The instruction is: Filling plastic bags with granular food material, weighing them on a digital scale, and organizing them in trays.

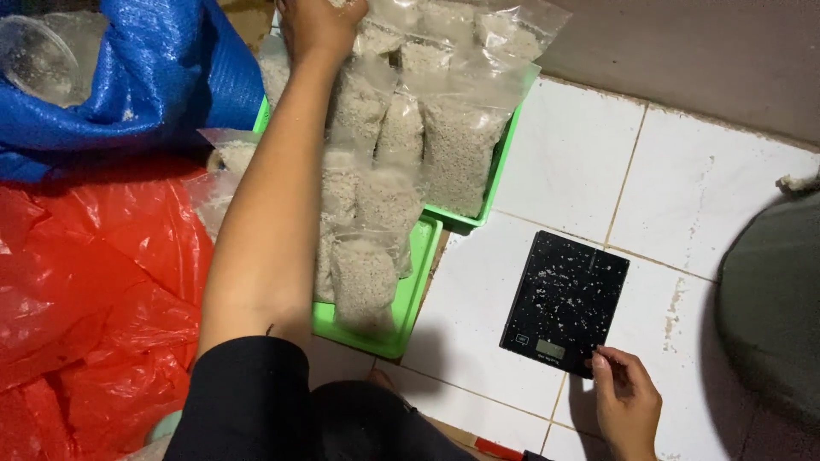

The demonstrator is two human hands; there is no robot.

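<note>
My left hand point(314, 26) reaches far forward to the top of a pile of clear plastic bags filled with white grains point(389, 162), and its fingers rest on a bag at the frame's upper edge. The bags lie stacked in green trays point(408, 299). My right hand point(625, 401) is at the lower right, with its fingertips touching the near corner of a flat black digital scale point(564, 299). Scattered white grains dot the scale, which sits on the white tiled floor point(581, 154).
A blue woven sack point(145, 77) lies at the upper left with a clear plastic cup point(38, 60) inside. Red plastic sheeting point(94, 307) covers the left side. A dark grey rounded object point(769, 299) stands at the right edge.
</note>
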